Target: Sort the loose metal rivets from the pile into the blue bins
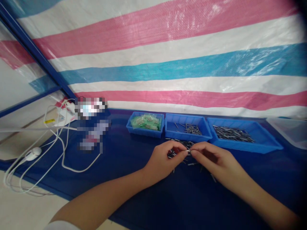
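My left hand (165,158) and my right hand (213,159) meet over the blue table, each closed in a pinch of thumb and fingertips. Between them is a small thin metal pin (188,151), held at its two ends and mostly covered by the fingers. Under and behind the hands lies a loose pile of similar thin metal pins (178,142), partly hidden. A few stray pins (213,178) lie nearer to me, by the right hand.
Behind the hands stand three blue trays: a left tray (146,133) with green packets, a middle tray (187,137) with some pins, a right tray (266,145) with many pins. White cables (63,153) tangle at left. A clear container (287,132) sits at far right.
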`<state>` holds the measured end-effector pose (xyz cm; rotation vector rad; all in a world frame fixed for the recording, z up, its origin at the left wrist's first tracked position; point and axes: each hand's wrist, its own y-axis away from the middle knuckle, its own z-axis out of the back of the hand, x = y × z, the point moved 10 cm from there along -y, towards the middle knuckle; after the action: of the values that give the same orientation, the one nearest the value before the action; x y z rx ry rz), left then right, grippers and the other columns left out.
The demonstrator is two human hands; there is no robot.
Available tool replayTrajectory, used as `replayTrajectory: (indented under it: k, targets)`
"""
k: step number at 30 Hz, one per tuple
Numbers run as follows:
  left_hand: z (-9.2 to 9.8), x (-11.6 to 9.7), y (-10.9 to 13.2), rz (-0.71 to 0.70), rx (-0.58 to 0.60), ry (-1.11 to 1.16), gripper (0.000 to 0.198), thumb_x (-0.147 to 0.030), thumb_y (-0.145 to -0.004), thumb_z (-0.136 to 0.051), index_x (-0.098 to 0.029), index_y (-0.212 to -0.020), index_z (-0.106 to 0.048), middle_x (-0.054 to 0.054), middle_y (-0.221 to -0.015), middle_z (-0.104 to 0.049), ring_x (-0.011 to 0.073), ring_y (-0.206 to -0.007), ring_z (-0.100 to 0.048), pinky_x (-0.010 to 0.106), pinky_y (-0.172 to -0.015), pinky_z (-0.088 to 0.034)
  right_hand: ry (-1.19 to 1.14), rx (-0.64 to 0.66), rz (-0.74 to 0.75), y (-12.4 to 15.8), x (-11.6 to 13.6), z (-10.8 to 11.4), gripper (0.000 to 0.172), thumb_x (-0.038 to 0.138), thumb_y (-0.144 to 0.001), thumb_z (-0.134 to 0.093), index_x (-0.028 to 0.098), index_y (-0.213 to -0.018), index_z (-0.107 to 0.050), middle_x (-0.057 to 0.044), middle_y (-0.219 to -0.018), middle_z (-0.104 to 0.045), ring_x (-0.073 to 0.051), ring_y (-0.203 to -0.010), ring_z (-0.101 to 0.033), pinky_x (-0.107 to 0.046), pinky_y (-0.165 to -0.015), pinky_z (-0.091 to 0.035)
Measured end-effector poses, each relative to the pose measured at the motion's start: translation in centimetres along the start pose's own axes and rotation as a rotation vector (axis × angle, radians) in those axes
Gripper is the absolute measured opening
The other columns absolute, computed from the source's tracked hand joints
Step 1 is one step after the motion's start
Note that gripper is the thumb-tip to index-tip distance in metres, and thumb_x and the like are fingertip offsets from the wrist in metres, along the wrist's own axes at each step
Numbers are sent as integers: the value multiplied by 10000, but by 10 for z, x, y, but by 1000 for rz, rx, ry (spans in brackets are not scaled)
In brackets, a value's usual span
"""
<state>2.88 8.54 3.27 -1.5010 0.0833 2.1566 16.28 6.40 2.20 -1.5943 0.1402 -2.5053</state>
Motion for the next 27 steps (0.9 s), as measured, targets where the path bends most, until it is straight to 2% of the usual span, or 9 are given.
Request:
replayTrajectory:
  k: [5,9,12,14,20,23,25,27]
  targets:
    - [-8,-5,3,-39,50,-21,122,-265,-836,-638,-170,-896,-685,31,-859,-711,151,-779,-642,245,-744,-475,-40,-125,-10,4,1,11,216,441,-801,-641,225,-814,-654,-26,-765,-653,-154,-656,-601,-255,-584,-508]
    - [-13,-10,3,-82,106,-46,164,-291,-854,-620,-160,-935,-679,40,-892,-717,161,-807,-651,248,-754,-472,52,-99,31,5,5,7,216,439,-820,-624,225,-812,-654,-17,-741,-628,-145,-631,-570,-255,-542,-463]
    - [-20,-16,3,-151,176,-78,202,-306,-898,-570,-157,-981,-678,53,-920,-718,169,-835,-647,258,-769,-465,88,-67,80,6,11,5,204,425,-834,-613,227,-820,-663,-26,-772,-642,-165,-704,-593,-269,-585,-465]
    - [-22,-19,3,-193,193,-102,198,-307,-908,-559,-156,-941,-682,54,-892,-711,167,-827,-637,260,-768,-458,96,-56,106,7,15,6,187,410,-842,-609,233,-842,-668,-30,-793,-651,-174,-740,-603,-276,-610,-469]
    - [-5,-19,3,-176,28,-114,162,-325,-860,-634,-164,-861,-649,48,-869,-678,165,-828,-617,263,-762,-451,123,-36,133,8,21,6,181,399,-869,-579,243,-899,-666,-33,-808,-652,-166,-709,-591,-279,-586,-459]
    - [-1,-19,3,-174,0,-188,184,-331,-862,-628,-166,-942,-639,49,-899,-674,178,-864,-611,288,-789,-441,178,2,140,3,17,7,201,404,-888,-544,242,-908,-660,-38,-840,-664,-176,-753,-606,-300,-658,-479]
    - [-5,-18,3,-187,37,-295,280,-349,-862,-626,-169,-1077,-612,57,-973,-673,198,-937,-596,319,-830,-427,233,-37,158,-2,11,20,218,423,-885,-537,244,-896,-661,-39,-874,-675,-192,-806,-618,-317,-705,-484]
    - [-14,-17,6,-224,114,-438,380,-387,-869,-613,-189,-1191,-574,68,-1084,-652,225,-1037,-558,358,-882,-402,304,-178,148,-7,3,49,252,461,-868,-541,243,-894,-664,-38,-897,-681,-201,-816,-622,-323,-703,-483]
